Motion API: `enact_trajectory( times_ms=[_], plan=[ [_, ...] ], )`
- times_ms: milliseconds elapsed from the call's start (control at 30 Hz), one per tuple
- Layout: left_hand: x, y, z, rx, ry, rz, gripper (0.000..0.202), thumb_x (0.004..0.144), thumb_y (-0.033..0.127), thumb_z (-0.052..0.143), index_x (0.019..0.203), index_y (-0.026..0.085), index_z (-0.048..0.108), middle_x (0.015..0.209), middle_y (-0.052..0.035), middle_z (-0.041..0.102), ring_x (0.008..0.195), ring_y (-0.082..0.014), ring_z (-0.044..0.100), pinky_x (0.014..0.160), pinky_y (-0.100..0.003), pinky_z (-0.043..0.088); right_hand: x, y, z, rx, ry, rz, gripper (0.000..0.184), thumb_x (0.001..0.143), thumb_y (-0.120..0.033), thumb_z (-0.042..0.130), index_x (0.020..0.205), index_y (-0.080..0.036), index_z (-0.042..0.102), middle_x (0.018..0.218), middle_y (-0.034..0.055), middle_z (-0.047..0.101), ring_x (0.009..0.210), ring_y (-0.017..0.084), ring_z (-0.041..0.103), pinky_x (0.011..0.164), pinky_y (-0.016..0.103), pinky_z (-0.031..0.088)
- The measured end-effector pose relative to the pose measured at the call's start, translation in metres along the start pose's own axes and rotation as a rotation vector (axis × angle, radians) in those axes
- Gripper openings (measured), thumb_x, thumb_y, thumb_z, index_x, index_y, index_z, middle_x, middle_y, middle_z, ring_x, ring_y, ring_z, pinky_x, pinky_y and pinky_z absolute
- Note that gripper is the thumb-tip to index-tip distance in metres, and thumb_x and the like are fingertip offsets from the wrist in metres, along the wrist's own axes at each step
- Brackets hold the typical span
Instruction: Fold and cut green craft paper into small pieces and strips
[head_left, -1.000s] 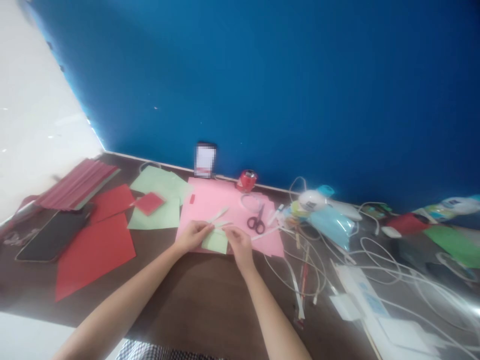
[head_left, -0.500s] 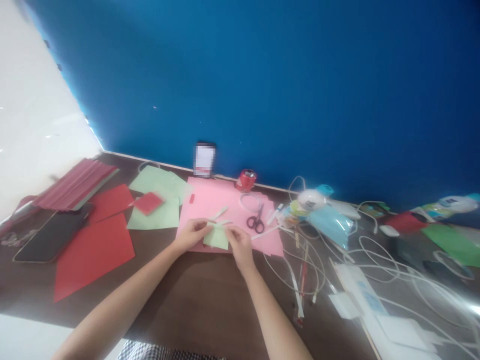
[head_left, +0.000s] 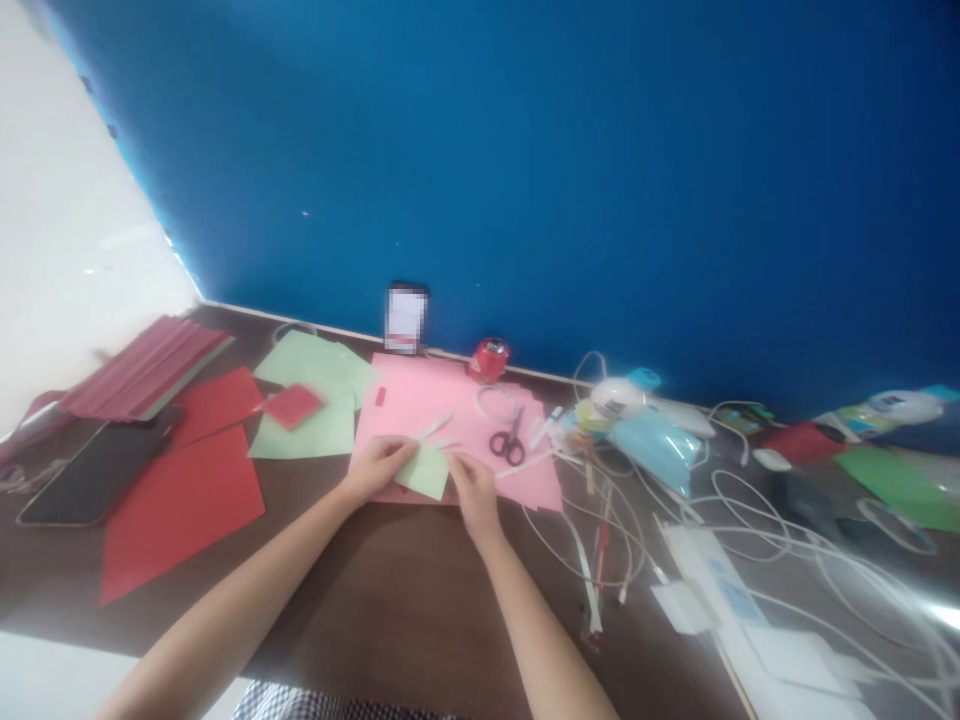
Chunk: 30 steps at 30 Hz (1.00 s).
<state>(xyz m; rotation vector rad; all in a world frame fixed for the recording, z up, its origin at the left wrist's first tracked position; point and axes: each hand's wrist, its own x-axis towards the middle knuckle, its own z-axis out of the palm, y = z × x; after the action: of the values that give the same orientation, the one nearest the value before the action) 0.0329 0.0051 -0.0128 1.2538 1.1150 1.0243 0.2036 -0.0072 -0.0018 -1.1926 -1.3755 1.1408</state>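
A small light green piece of paper (head_left: 425, 474) is held up over the near edge of the pink paper sheets (head_left: 420, 385). My left hand (head_left: 381, 466) pinches its left upper corner, fingers closed. At the right side, my right hand (head_left: 475, 490) grips the paper between thumb and fingers. Just beyond my hands, thin pale paper strips (head_left: 435, 427) lie on the pink sheets. Black-handled scissors (head_left: 508, 446) rest to the right of my right hand. A small red piece (head_left: 381, 397) lies on the pink sheet, farther left.
Left are green sheets (head_left: 300, 440), red sheets (head_left: 191, 515), a black tablet-like device (head_left: 94, 475) and a pink stack (head_left: 146, 370). A phone (head_left: 406, 318) leans on the blue wall near a red round object (head_left: 489, 360). Right are tangled cables (head_left: 757, 540) and a white power strip (head_left: 712, 570).
The green paper has tilted, its right side now angled lower, with both hands still on it. The whole view has shifted slightly; the other things stay in place.
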Motion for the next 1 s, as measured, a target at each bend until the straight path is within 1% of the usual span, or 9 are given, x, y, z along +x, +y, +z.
enact_trajectory(
  times_ms=[200, 333, 467, 600, 700, 800, 1000],
  plan=[
    [0.0002, 0.0011, -0.0005, 0.035, -0.018, -0.001, 0.037, 0.076, 0.046, 0.05, 0.077, 0.011, 0.062, 0.062, -0.0005, 0.059, 0.054, -0.0114, 0.051, 0.05, -0.021, 0.039, -0.0002, 0.001, 0.0023, 0.011, 0.001, -0.019, 0.026, 0.077, -0.037, 0.052, 0.082, -0.015, 0.065, 0.075, 0.0039, 0.065, 0.076, 0.019, 0.059, 0.07, 0.029, 0.045],
    [0.0004, 0.0016, -0.0003, 0.102, -0.055, 0.047, 0.037, 0.077, 0.045, 0.048, 0.074, 0.011, 0.062, 0.06, -0.0004, 0.056, 0.055, -0.0109, 0.048, 0.051, -0.021, 0.038, 0.0001, 0.0027, 0.0045, -0.005, -0.001, -0.033, 0.024, 0.074, -0.035, 0.056, 0.082, -0.014, 0.065, 0.078, 0.0049, 0.066, 0.076, 0.019, 0.059, 0.071, 0.029, 0.046],
    [-0.0013, 0.0061, -0.0002, 0.149, -0.082, 0.097, 0.038, 0.078, 0.044, 0.046, 0.071, 0.011, 0.061, 0.061, -0.0012, 0.056, 0.056, -0.0108, 0.047, 0.052, -0.021, 0.038, -0.0002, 0.0037, 0.0043, -0.017, -0.008, -0.052, 0.025, 0.074, -0.035, 0.057, 0.085, -0.014, 0.066, 0.078, 0.0053, 0.066, 0.076, 0.019, 0.059, 0.069, 0.029, 0.046],
    [-0.0034, 0.0089, 0.0006, 0.094, -0.125, 0.058, 0.038, 0.079, 0.045, 0.046, 0.077, 0.011, 0.063, 0.064, -0.0028, 0.059, 0.055, -0.0115, 0.05, 0.05, -0.021, 0.039, -0.0013, 0.0023, 0.003, -0.028, 0.004, -0.056, 0.026, 0.074, -0.036, 0.056, 0.085, -0.014, 0.066, 0.078, 0.0055, 0.066, 0.075, 0.019, 0.059, 0.069, 0.029, 0.046],
    [-0.0032, 0.0084, 0.0015, 0.061, -0.093, 0.048, 0.038, 0.078, 0.046, 0.048, 0.079, 0.011, 0.064, 0.067, -0.004, 0.061, 0.058, -0.013, 0.052, 0.053, -0.022, 0.041, -0.0024, 0.0005, 0.0035, -0.044, -0.003, -0.058, 0.026, 0.075, -0.036, 0.055, 0.084, -0.015, 0.065, 0.078, 0.0057, 0.066, 0.075, 0.018, 0.059, 0.068, 0.029, 0.047],
    [-0.0016, 0.0067, 0.0018, 0.094, -0.044, 0.066, 0.038, 0.076, 0.046, 0.05, 0.077, 0.011, 0.066, 0.068, -0.0044, 0.063, 0.061, -0.014, 0.053, 0.057, -0.023, 0.042, -0.0035, -0.0004, 0.0052, -0.044, -0.008, -0.068, 0.025, 0.075, -0.036, 0.055, 0.085, -0.015, 0.066, 0.079, 0.0055, 0.066, 0.074, 0.018, 0.059, 0.068, 0.028, 0.046],
    [-0.0001, 0.0045, 0.0006, 0.196, -0.029, 0.086, 0.039, 0.078, 0.045, 0.047, 0.079, 0.011, 0.065, 0.066, -0.0029, 0.062, 0.059, -0.0129, 0.052, 0.055, -0.022, 0.039, -0.0039, 0.0004, 0.0062, -0.042, -0.015, -0.067, 0.022, 0.076, -0.032, 0.055, 0.084, -0.015, 0.065, 0.079, 0.0052, 0.066, 0.075, 0.018, 0.059, 0.068, 0.027, 0.046]
  ],
)
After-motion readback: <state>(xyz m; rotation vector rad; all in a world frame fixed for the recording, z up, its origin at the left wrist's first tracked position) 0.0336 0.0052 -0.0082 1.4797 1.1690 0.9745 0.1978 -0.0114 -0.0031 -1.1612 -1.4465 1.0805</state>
